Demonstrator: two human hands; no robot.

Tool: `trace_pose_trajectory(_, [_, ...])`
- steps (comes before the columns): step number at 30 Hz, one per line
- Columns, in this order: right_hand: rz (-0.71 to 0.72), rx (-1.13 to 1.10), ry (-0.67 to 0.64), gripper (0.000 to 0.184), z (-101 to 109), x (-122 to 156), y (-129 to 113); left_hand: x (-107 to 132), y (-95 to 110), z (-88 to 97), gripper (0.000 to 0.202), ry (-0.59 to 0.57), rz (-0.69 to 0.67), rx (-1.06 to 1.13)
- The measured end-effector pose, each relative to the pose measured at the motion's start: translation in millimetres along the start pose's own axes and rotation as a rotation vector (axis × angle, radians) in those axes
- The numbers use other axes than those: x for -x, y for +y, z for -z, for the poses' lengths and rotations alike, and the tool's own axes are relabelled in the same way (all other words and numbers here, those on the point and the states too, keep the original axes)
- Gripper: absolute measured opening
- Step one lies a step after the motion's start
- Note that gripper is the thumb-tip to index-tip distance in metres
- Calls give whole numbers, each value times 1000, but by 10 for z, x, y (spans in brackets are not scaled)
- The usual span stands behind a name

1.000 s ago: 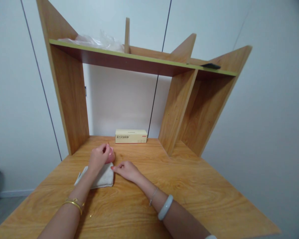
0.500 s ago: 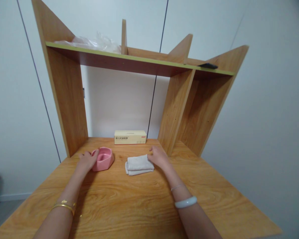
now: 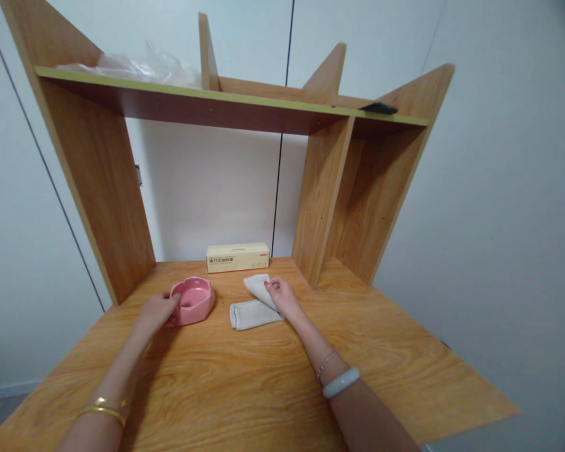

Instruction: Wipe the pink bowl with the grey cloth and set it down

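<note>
On the wooden desk, a pink angular bowl (image 3: 198, 312), possibly an ashtray, stands upright at the left. My left hand (image 3: 159, 311) grips its left rim, thumb at the inner side and fingers outside. To the right lies a folded light grey cloth (image 3: 254, 315). My right hand (image 3: 283, 297) pinches its upper layer between thumb and fingers and holds that flap raised toward the back, while the lower layers rest on the desk.
A long cream-coloured box (image 3: 238, 258) with printed writing stands behind the bowl and cloth. A wooden shelf unit (image 3: 327, 201) rises at the back. Clear plastic (image 3: 145, 68) and a dark flat object (image 3: 379, 108) lie on its upper board. The desk (image 3: 235, 383) stretches toward me.
My right hand has taken hold of the cloth's top layer and lifted it up and back, partly unfolding it. My left hand stays on the bowl, which has turned or tilted slightly.
</note>
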State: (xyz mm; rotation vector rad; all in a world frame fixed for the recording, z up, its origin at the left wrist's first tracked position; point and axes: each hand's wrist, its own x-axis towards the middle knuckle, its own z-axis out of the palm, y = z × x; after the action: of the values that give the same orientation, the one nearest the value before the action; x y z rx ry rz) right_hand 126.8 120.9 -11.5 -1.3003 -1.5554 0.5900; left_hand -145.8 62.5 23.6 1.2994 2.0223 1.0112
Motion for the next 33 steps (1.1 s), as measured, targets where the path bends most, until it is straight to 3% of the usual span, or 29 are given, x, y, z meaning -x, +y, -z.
trace_pose_trajectory(2, [48,-96,144,15,-18,2,-32,46,88,-71,21,-15,-40,-11])
trace_pose_trajectory(4, [113,-148,174,17,-52,37,-108,102,166,-171,24,-2,-124,-70])
trace_pose_trajectory(11, [298,11,-167,11,-215,290,-403,273,270,-511,35,125,-448,-326])
trace_pose_trajectory(15, [213,139,-101,17,-241,321,-429,336,279,-540,42,101,-559,-325])
trace_pose_trajectory(18, [53,282,-89,54,-205,291,-421,400,315,-538,46,77,-606,-319])
trace_pose_trajectory(21, [-82,426,-214,72,-164,258,-398,458,356,-566,49,68,-616,-311])
trace_pose_trajectory(24, [-111,420,-266,58,-159,237,-337,451,350,-646,50,80,-607,-175])
trace_pose_trajectory(27, [-119,331,-222,51,-187,233,-251,402,288,-781,55,68,-547,145])
trace_pose_trajectory(31, [-139,237,-165,50,-223,240,-171,414,214,-961,70,-141,-406,419])
trace_pose_trajectory(33, [-141,219,-146,53,-221,238,-169,449,207,-1006,69,-176,-397,458])
